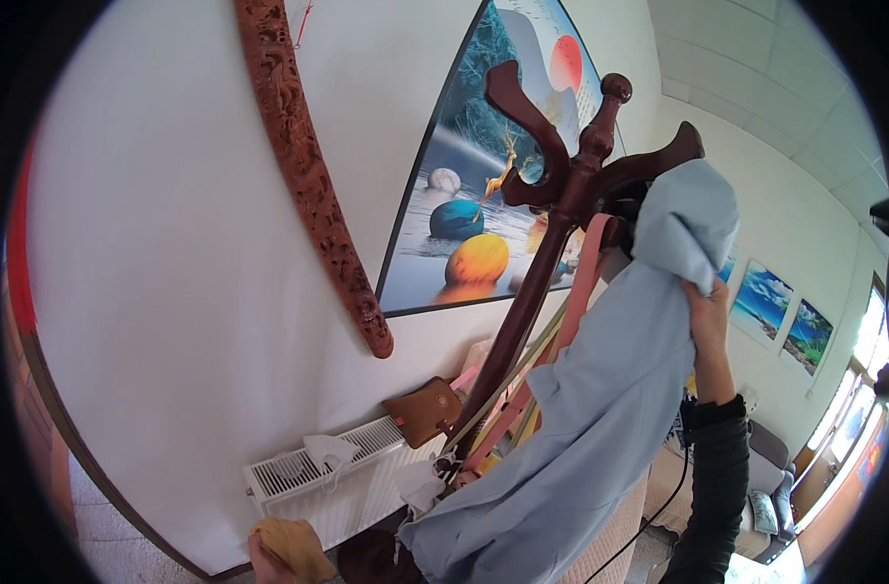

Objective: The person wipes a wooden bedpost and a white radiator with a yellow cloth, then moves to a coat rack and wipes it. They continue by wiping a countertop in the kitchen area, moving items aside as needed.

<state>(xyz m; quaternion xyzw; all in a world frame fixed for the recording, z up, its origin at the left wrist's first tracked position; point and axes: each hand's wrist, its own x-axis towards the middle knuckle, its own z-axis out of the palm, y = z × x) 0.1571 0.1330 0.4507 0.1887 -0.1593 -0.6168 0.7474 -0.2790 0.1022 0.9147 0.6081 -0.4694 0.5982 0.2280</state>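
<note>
A light blue-grey garment (605,379) hangs from one arm of a dark wooden coat stand (561,212), its upper part draped over the arm's tip. My right hand (709,321), raised at the right, grips the cloth just below that tip. Low at the left, my left hand (265,561) holds a bunched mustard-yellow cloth (295,547), partly cut off by the picture's lower edge. Pink and olive straps (587,285) hang from the stand beside the garment.
A white radiator (342,460) runs along the wall, with a white face mask (331,451) and a brown pouch (424,411) on it. Above hang a framed picture (481,219) and a carved wooden piece (306,168). A sofa (758,467) stands at right; a black cable (645,525) hangs nearby.
</note>
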